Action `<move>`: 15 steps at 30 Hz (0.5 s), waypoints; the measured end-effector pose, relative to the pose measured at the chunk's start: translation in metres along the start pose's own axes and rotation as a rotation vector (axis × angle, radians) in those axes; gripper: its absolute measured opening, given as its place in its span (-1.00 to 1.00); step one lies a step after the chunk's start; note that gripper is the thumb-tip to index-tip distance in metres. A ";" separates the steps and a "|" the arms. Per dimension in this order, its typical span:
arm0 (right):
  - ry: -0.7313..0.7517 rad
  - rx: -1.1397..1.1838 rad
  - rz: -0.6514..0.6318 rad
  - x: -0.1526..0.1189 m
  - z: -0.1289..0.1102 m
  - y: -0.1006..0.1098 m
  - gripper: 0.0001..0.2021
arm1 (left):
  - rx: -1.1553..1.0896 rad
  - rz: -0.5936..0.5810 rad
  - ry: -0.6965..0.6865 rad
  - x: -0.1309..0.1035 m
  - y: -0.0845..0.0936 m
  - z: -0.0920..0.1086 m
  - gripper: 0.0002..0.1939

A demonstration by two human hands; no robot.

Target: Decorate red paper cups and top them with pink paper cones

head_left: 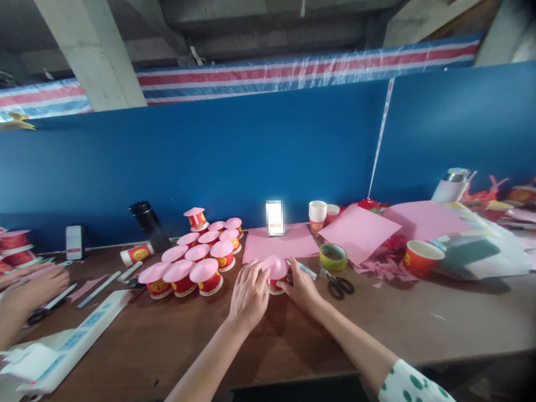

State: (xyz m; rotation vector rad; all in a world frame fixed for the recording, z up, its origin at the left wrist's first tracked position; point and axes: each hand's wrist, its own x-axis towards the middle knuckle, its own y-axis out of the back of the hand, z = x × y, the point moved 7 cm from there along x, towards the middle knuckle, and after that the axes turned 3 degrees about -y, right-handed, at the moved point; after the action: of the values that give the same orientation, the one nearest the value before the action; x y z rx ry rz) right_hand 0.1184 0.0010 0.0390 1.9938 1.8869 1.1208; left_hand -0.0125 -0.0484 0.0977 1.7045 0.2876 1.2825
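Note:
Between my hands a red paper cup (275, 287) stands upside down on the table, topped by a shallow pink paper cone (276, 266). My left hand (250, 293) holds it from the left, fingertips on the edge of the cone. From the right my right hand (304, 286) grips it, thumb low against the cup and fingers curved around the far side, partly hidden. To the left stand several finished-looking red cups with pink cone tops (205, 271) in close rows. Black-handled scissors (340, 286) and a roll of yellow-green tape (333, 258) lie right of my right hand.
Behind the cup lies pink paper (255, 245); another pink sheet (355, 229) rests above paper scraps (387, 269). A red cup (422, 259) stands at right. A white power strip (84, 340) lies front left, near another person's hand (37, 287). A blue partition (251, 151) closes the back.

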 end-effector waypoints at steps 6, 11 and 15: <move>0.007 0.021 0.006 0.000 0.000 0.000 -0.31 | -0.020 -0.010 -0.015 -0.005 -0.003 0.003 -0.47; 0.021 0.067 0.010 -0.001 0.000 0.001 -0.30 | -0.181 0.102 0.163 -0.017 -0.014 -0.012 -0.39; 0.067 0.122 -0.005 -0.005 -0.006 0.002 -0.29 | -0.339 0.035 0.336 -0.031 -0.039 -0.029 -0.21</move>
State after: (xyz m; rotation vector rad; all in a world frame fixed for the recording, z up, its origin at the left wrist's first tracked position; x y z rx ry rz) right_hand 0.1166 -0.0063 0.0420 2.0371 2.0383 1.1103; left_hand -0.0367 -0.0326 0.0478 1.2127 0.2208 1.5470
